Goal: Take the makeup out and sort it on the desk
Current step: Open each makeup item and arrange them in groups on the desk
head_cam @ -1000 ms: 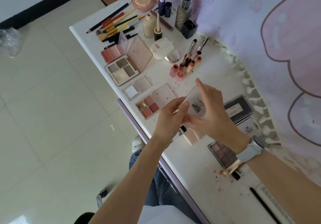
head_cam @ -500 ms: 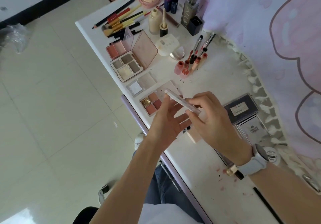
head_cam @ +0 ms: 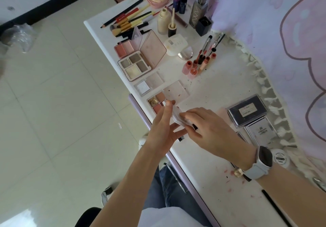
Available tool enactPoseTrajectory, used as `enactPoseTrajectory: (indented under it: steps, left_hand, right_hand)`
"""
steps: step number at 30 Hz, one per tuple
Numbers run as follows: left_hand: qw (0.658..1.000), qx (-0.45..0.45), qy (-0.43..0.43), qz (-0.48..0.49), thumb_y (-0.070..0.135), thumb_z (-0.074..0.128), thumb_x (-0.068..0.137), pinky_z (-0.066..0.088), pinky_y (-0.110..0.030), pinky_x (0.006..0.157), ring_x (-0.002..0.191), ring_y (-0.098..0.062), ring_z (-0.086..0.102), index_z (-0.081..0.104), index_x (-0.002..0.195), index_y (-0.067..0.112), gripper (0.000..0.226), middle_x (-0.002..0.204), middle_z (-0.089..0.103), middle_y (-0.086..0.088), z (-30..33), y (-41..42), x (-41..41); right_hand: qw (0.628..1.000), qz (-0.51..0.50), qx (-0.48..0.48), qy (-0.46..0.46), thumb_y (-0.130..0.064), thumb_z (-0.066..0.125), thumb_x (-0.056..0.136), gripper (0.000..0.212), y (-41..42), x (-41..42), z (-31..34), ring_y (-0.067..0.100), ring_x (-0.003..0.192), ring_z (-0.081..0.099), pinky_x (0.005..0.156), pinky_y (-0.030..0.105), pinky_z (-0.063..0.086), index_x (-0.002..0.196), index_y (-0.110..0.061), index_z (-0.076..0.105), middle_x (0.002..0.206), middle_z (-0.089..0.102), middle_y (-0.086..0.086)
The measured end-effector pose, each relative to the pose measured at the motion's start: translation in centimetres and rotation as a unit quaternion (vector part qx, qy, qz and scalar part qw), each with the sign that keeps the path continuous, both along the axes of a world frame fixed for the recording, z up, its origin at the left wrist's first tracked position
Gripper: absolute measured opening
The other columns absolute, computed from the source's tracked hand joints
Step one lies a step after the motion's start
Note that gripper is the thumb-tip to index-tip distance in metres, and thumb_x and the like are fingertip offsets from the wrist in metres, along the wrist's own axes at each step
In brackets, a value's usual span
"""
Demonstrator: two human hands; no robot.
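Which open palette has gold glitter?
The four-pan palette with the clear lid, nearest the hands, has a gold glitter pan; the other open palettes hold only pink, grey, cream or white.

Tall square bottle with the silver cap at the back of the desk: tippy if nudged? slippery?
The tall bottle probably tips easily: it stands upright, narrow for its height, with a long cap on top. Its smooth, glossy-looking sides may be slippery. A fall would likely hit the black cube right beside it.
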State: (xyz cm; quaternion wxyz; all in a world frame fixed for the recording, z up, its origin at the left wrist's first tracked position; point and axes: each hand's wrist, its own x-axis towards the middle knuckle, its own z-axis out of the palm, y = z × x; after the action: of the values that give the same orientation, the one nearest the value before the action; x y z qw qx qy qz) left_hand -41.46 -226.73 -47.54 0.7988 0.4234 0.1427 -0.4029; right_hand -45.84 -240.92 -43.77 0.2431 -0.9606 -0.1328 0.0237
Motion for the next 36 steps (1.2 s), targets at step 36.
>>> enactPoseTrajectory:
  steps: [36]
  left_hand:
    - [0.711, 0.516, -0.433, -0.201, 0.030, 0.079, 0.069, 0.040, -0.026, 0.090, 0.110, -0.020, 0.047, 0.043, 0.135, 0.012, 0.077, 0.128, 0.038, -0.007, -3.5, 4.4, -2.5]
  right_hand:
    - [0.926, -0.242, 0.179, 0.227, -0.009, 0.050, 0.090, 0.022, -3.7, 3.0, -3.7, 0.022, 0.087, 0.064, 0.088, 0.038, 0.050, 0.109, -0.008, 0.062, 0.092, 0.069, 0.006]
